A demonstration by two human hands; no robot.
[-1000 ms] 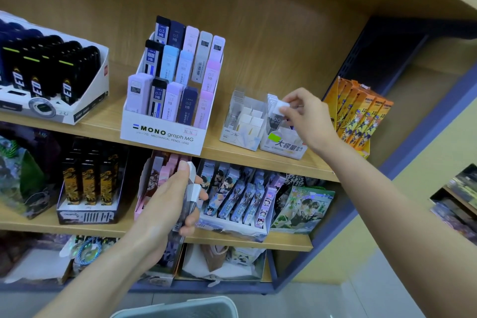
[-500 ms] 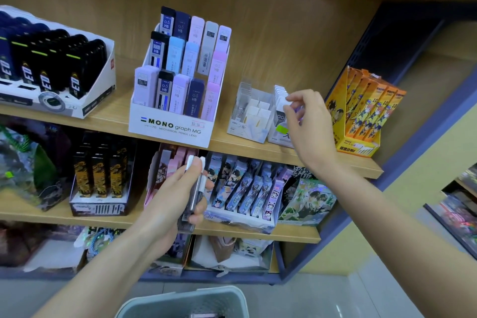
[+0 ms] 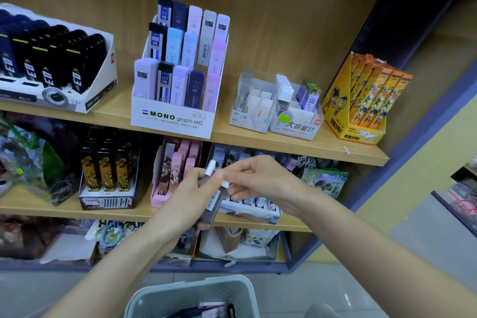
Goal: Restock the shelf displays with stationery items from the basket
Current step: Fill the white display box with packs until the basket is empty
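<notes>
Midway through restocking: left hand (image 3: 188, 188) wrapped around several lead cases (image 3: 215, 196), right hand (image 3: 260, 181) pinching one, half-filled display box (image 3: 296, 111) above, basket (image 3: 191, 297) below holding more.

Even, soft light falls on my shelves (image 3: 296, 142); the lower tiers sit dim. The floor (image 3: 366, 299) shows faint glare. Wide-angle bending curves the edges, and my forearms blur.

The basket (image 3: 191, 294) was cut off by the bottom edge with its contents too dark to tell, the black display box (image 3: 51, 59) ran off the left edge, and the left hand (image 3: 191, 193) hid most of the lead cases (image 3: 215, 199) it gripped.
</notes>
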